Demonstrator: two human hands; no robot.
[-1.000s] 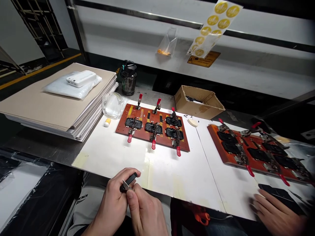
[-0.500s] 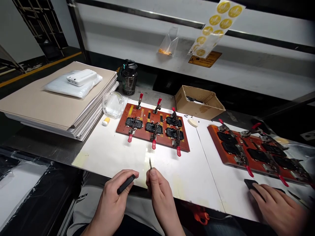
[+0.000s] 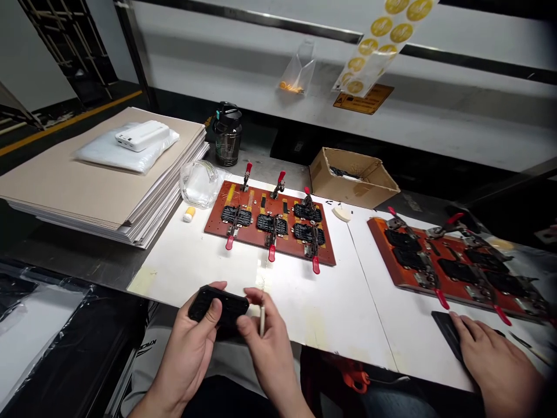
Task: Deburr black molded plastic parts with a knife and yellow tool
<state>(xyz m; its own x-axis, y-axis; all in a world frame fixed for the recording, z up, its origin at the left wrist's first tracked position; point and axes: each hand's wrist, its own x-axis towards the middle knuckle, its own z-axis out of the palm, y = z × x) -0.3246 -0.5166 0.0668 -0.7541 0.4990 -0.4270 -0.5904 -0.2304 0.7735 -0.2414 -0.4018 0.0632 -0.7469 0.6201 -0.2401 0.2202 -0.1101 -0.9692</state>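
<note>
My left hand (image 3: 194, 337) is closed on a black ribbed plastic part (image 3: 228, 306), its thumb across the near face. Beside the part's right end is my right hand (image 3: 272, 337), fingertips at or very near its edge; contact is unclear. In that hand a slim knife (image 3: 262, 320) with a pale handle is tucked among the fingers, its slender tip pointing away from me. Beyond both hands lies a reddish-brown fixture board (image 3: 217, 223), where red-handled toggle clamps (image 3: 272, 252) sit over several similar black parts (image 3: 235, 216).
Another person's hand (image 3: 496, 354) rests on a black piece at right, near a second clamp board (image 3: 383, 255). A cardboard box (image 3: 357, 194) and a dark bottle (image 3: 228, 136) stand behind. Stacked cardboard sheets (image 3: 87, 197) occupy the left. Orange-handled scissors (image 3: 357, 380) hang below the table edge.
My left hand has turned the black part from edge-on to showing its broad ribbed face. My right hand has moved left to it, knife still held. The other person's hand has shifted slightly.
</note>
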